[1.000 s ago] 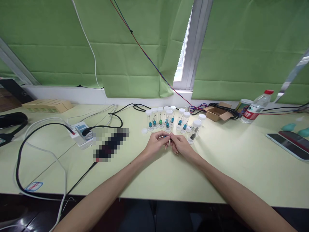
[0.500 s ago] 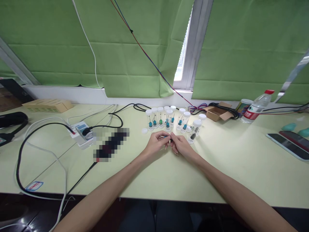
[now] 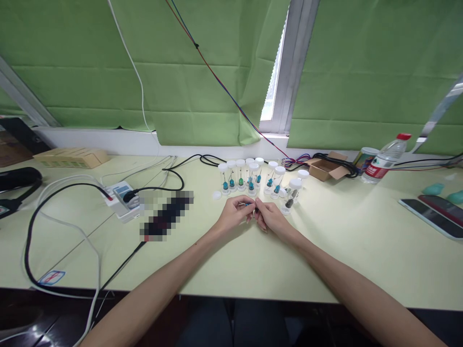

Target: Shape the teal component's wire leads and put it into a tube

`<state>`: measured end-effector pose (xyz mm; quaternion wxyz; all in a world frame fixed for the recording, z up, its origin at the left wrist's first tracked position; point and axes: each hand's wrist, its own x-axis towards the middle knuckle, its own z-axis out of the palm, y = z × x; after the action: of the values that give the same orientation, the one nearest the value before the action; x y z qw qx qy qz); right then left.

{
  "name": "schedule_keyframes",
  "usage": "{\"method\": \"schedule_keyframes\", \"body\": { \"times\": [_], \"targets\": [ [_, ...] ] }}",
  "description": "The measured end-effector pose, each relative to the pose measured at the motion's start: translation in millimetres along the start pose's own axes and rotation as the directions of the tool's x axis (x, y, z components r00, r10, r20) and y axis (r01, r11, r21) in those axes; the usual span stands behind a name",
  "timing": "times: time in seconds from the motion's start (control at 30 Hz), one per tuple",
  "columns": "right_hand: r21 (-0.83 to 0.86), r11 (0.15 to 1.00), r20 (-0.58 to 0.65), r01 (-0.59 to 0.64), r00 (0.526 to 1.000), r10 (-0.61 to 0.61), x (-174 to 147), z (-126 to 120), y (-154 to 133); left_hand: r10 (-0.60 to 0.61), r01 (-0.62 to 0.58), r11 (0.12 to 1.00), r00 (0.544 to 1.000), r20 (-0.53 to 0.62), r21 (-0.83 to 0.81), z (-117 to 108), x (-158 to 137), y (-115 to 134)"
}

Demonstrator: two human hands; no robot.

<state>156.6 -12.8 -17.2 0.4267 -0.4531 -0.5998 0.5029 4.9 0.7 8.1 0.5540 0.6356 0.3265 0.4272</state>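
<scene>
My left hand (image 3: 235, 213) and my right hand (image 3: 272, 217) meet over the table, fingertips pinched together. Between them is a small blue-and-dark piece (image 3: 256, 209), mostly covered by the fingers, so its kind cannot be made out. Just beyond the hands stand several clear vials (image 3: 240, 176) with white caps, holding blue or green pieces on thin stems. Nearest my right hand is a clear vial (image 3: 291, 196) with dark grey contents. A loose white cap (image 3: 216, 195) lies on the table to the left of the vials.
A power strip (image 3: 123, 201) with looping cables lies at the left, beside a pixelated dark object (image 3: 168, 217). Behind the vials on the right are an open cardboard box (image 3: 327, 168), a can (image 3: 365, 159) and a water bottle (image 3: 385, 161). A phone (image 3: 430, 219) rests at the far right.
</scene>
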Motion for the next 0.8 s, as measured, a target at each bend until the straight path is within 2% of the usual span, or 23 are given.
{"method": "schedule_keyframes", "body": {
  "times": [0.8],
  "targets": [
    [-0.028, 1.0, 0.005, -0.006, 1.0, 0.007, -1.7, -0.3, -2.0, -0.015, 0.015, 1.0, 1.0, -0.017, -0.017, 1.7, -1.1, 3.6]
  ]
}}
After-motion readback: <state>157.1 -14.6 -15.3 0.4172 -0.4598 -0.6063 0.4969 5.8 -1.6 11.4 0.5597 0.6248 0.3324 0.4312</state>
